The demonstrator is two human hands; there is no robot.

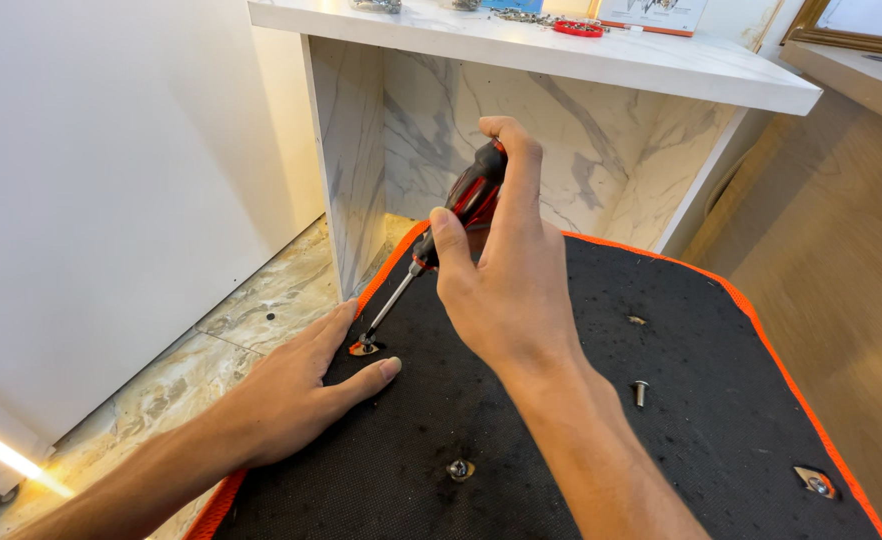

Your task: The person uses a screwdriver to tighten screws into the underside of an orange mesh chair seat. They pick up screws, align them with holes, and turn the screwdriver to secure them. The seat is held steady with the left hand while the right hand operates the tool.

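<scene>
My right hand (506, 280) grips the red and black handle of a screwdriver (461, 205). Its metal shaft slants down and left, with the tip on a screw (364, 347) at the near-left corner of a black fabric panel with orange edging (581, 430). My left hand (296, 385) lies flat on the panel's left edge, fingers spread on either side of that screw. A loose bolt (641, 392) lies on the panel to the right of my right forearm. Another screw (459, 468) sits in the panel near the bottom middle.
A white marble-patterned desk (561, 50) stands just behind the panel, with small hardware and a red item on top. A white wall panel (111, 200) is on the left, a wooden surface (841, 280) on the right, and marbled floor tiles (201, 370) are below.
</scene>
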